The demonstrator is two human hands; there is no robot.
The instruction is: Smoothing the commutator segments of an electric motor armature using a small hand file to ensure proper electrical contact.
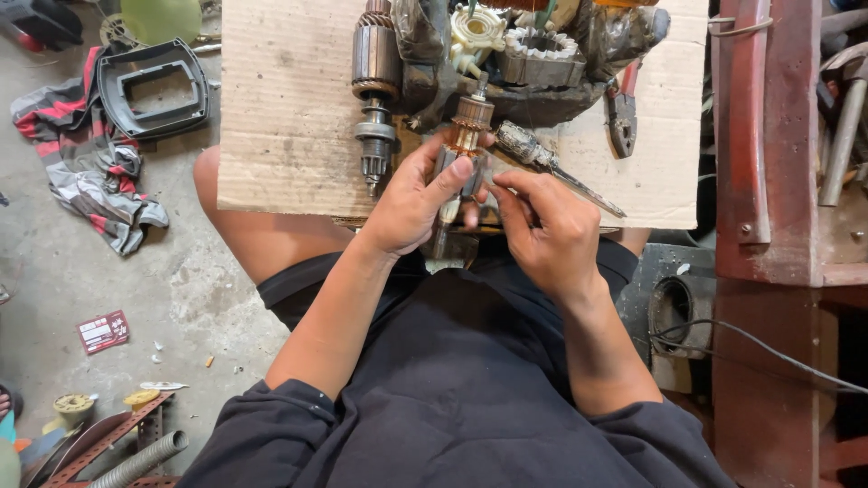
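Support surface: corrugated cardboard sheet point(280, 117), resting across the person's knees, at 12 o'clock of the view.
On cardboard, 12 o'clock: motor armature point(375, 86) lying lengthwise, shaft tip toward the near edge.
On cardboard, 1 o'clock: grimy motor housing point(542, 54) with wound stator; screwdriver point(551, 163) lying slantwise just below it; red-handled pliers point(622, 113) beside the housing.
Floor: bare concrete point(108, 280), at 9 o'clock.
On floor, 10 o'clock: striped rag point(86, 172), black plastic frame point(154, 88) touching it.
On floor, 8 o'clock: small red card point(103, 332).
On floor, 7 o'clock: ribbed grey hose point(140, 459).
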